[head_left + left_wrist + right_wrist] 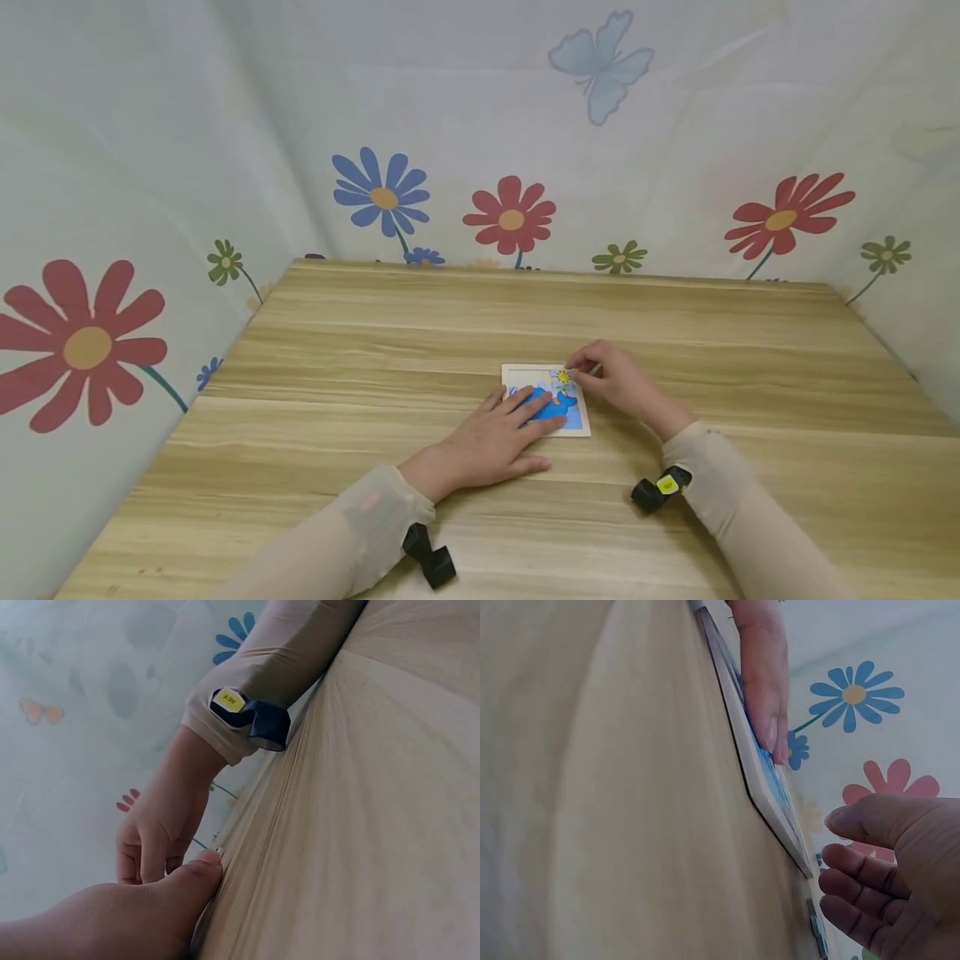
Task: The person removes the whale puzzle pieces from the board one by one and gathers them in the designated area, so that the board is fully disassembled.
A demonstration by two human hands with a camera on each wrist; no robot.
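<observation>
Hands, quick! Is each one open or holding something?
Left hand: open, resting on the puzzle board.
Right hand: open, loosely curled, nothing visibly held.

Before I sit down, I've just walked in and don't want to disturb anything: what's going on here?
Someone's left hand lies spread across a small picture board on the wooden table. Their right hand, seemingly holding nothing, is at the board's far right corner. A small flat piece lies on the table just beyond the board.

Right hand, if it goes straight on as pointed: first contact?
The right hand likely meets the puzzle board, near its upper right corner in the head view; fingertip height is unclear.
</observation>
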